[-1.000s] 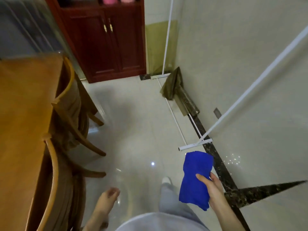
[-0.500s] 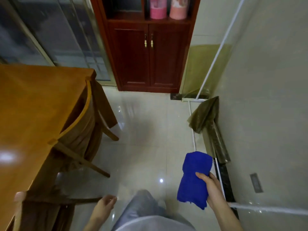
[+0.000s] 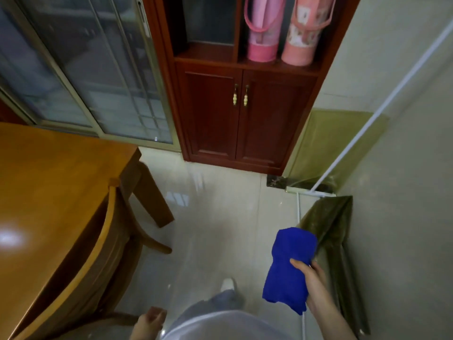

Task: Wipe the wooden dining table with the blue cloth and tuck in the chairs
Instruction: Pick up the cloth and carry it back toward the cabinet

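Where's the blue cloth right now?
In the head view, the bunched blue cloth is low on the right, gripped by the right hand over the pale floor tiles.

Right hand (image 3: pixel 312 280) grips the blue cloth (image 3: pixel 289 266) beside the wooden table (image 3: pixel 49 192) and tucked chair (image 3: pixel 103 239).

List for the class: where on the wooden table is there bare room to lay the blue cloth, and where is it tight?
The whole visible tabletop is bare, from the corner by the glass door to the glare patch. It is tight only along the edge where the chair back sits close. The right hand holds the blue cloth.
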